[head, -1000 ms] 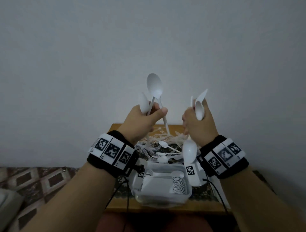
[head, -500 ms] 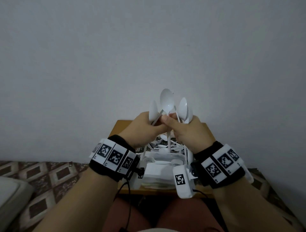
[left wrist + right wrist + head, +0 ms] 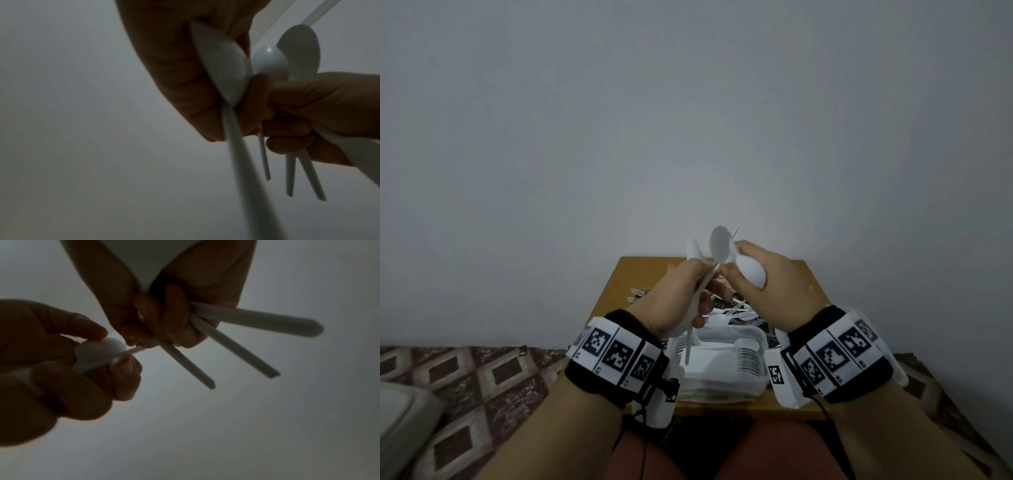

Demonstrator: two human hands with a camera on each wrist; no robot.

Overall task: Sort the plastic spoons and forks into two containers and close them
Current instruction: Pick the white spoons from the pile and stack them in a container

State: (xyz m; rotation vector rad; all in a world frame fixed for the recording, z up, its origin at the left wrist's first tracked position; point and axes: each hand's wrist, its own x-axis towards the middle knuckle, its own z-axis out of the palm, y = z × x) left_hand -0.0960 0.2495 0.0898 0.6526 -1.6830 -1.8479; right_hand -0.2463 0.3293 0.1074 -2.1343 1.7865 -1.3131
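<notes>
Our left hand (image 3: 674,298) has its fingers curled around a white spoon (image 3: 693,274), thumb and forefinger pinching it just below the bowl, the handle running down through the palm and out under the wrist. Our right hand (image 3: 767,284) is closed on a bunch of spoons (image 3: 750,270); in the right wrist view three of their handles (image 3: 252,319) fan out below the curled fingers. The two hands touch at the fingertips, and one upright spoon bowl (image 3: 720,245) rises between them; we cannot tell which hand carries it. Both wrist views are dim and backlit, so the finger joints and the number of spoons in the right hand are hard to make out.

Below the hands an open clear container (image 3: 753,342) sits at the near edge of a small wooden table (image 3: 633,274), with rows of stacked spoons inside; our wrists and the tagged wristbands (image 3: 616,356) hide much of its rim. Behind it, loose spoons and forks (image 3: 736,310) lie in a pile on the table, largely covered by our hands. A second container does not show clearly.

The table's far edge meets a plain grey wall (image 3: 688,120). A patterned floor (image 3: 482,383) lies to either side.
</notes>
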